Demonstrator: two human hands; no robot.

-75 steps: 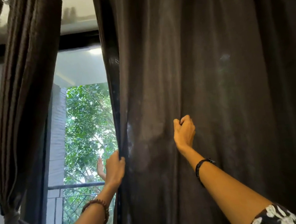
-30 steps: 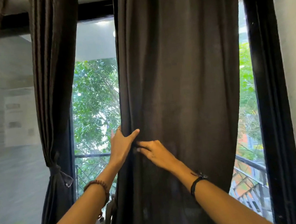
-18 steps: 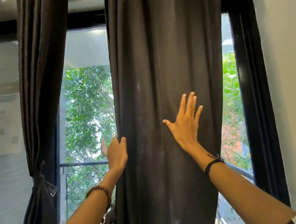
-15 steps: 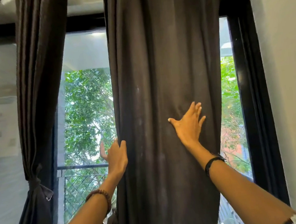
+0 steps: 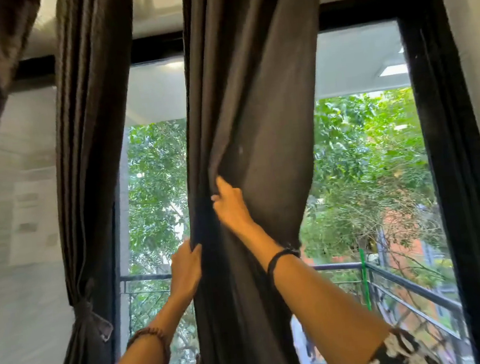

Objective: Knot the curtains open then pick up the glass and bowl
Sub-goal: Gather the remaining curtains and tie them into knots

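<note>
The centre curtain [image 5: 247,98] hangs with its long axis vertical, running from the top edge of the view down past the bottom edge, in front of a black-framed window [image 5: 446,130]. Its upper part spreads wide; at mid-height the fabric is gathered toward the left, so its right edge slants down and inward. The cloth is dark brown-grey, matte, with deep vertical folds and a few faint pale marks.

The right hand [image 5: 231,205] is on the front face of the curtain at mid-height, fingers curled and pinching a fold of fabric at their tips. A black band sits on that wrist. The left hand [image 5: 185,269] is lower and to the left, on the curtain's left edge, with its fingers wrapped around the edge, thumb on the near side; a beaded bracelet [image 5: 151,338] sits on that wrist.

A second curtain [image 5: 84,180] of the same fabric hangs at left, drawn in and tied at its lower part. Green foliage [image 5: 363,151] and a dark balcony railing [image 5: 406,286] show through the glass
</note>
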